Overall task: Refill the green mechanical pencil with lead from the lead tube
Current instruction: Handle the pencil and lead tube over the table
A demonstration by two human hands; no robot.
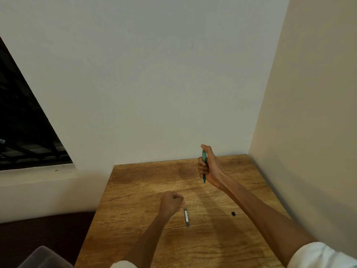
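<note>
Room: a corner where a pale grey-white wall (154, 74) meets a cream side wall (313, 93); a dark window (25, 122) with bars sits low on the left, above a pale sill.
Surface: a worn brown wooden table (144, 190) with visible grain and cracks, pushed into the corner.
Right hand: the person's right hand (209, 167) is raised above the far side of the table, fingers curled round a slim green mechanical pencil (204, 165); the thumb points up beside the pencil's top end.
Pencil: held upright in that fist, its tip pointing down and showing below the fingers, clear of the tabletop.
Left hand: the person's left hand (172, 203) hovers low over the middle of the table, fingers curled into a fist; whether something small is pinched inside it cannot be told.
Lead tube: a thin grey rectangular lead tube (186, 217) lies flat on the table just beside the left hand, on its right, lengthwise toward the person.
Small part: a tiny black cap-like piece (233, 213) lies on the table under the right forearm, well apart from the tube.
Sleeves: white rolled sleeves (324, 256) show at the bottom edge.
Lower left: the corner of a translucent plastic box (44, 258) sits beside the table.
</note>
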